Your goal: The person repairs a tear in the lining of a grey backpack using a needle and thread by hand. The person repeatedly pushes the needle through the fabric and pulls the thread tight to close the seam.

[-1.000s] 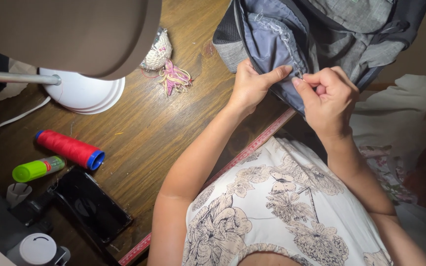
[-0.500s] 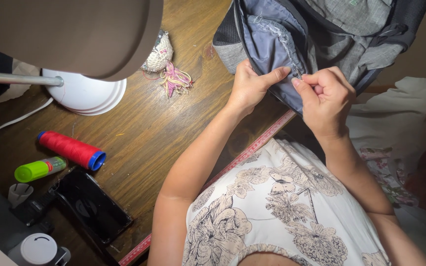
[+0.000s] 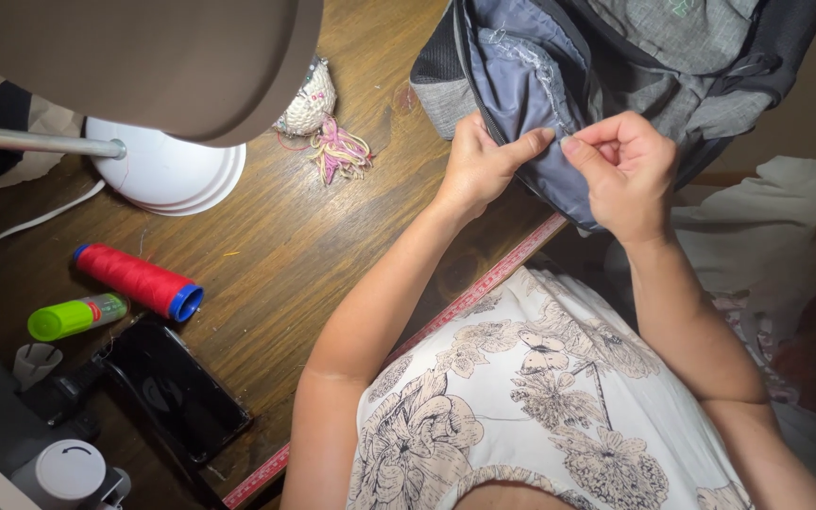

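While both hands pinch its seam, left hand (image 3: pixel 479 170), right hand (image 3: pixel 620 170), grey bag (image 3: pixel 540 85) lying diagonally.

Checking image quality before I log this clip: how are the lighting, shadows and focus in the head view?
Head view: the lamp shade fills the upper left corner, close and soft; warm light falls on the left hand, right hand and grey bag, all sharp; the lower left near the black phone sits in shadow; slight glare on the white lamp base.

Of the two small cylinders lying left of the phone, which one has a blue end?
The red thread spool, lying on its side on the wooden table, has the blue end. The shorter tube beside it is bright green, without blue.
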